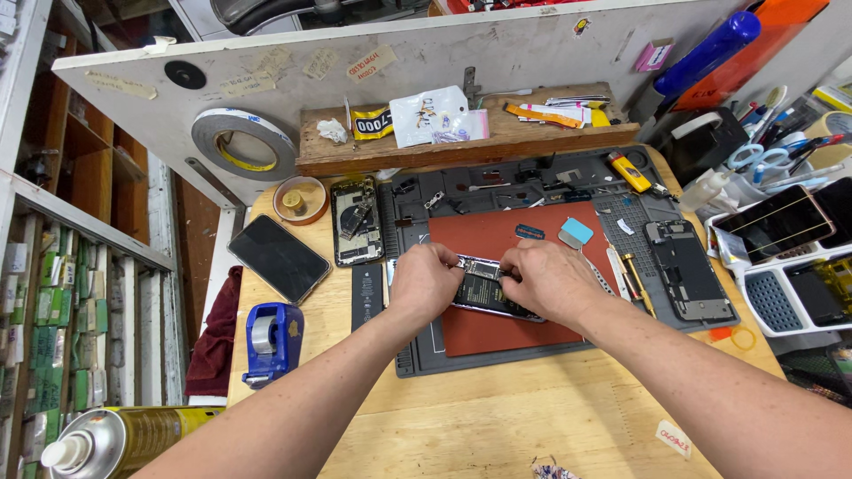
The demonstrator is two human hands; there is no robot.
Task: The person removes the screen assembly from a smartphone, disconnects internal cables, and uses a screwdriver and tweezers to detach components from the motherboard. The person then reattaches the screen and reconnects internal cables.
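A person's two bare hands met over an opened smartphone [484, 293] lying on the red centre of a grey repair mat [532, 341] atop a wooden workbench [497, 417]. The phone lay directly beneath and between the hands, its long axis running from upper left to lower right, tilted slightly against the mat's edges. The left hand [426, 279] came in from the lower left, fingers curled down onto the phone's left edge; the right hand [548, 279] reached from the lower right, its fingertips bent onto the upper end of the exposed interior. Both hands pressed close together, almost touching, and both sat equally near the device. Whether the right fingers pinched a small part or tool could not be told.

Left of the mat, another opened phone chassis [357, 222] showed its circuitry, beside a dark phone screen [279, 258] lying face up. A blue tape dispenser [271, 341] stood near the bench's left edge. A third phone frame [688, 270] rested on the mat's right side, and a yellow tool [629, 171] lay near the mat's top edge.
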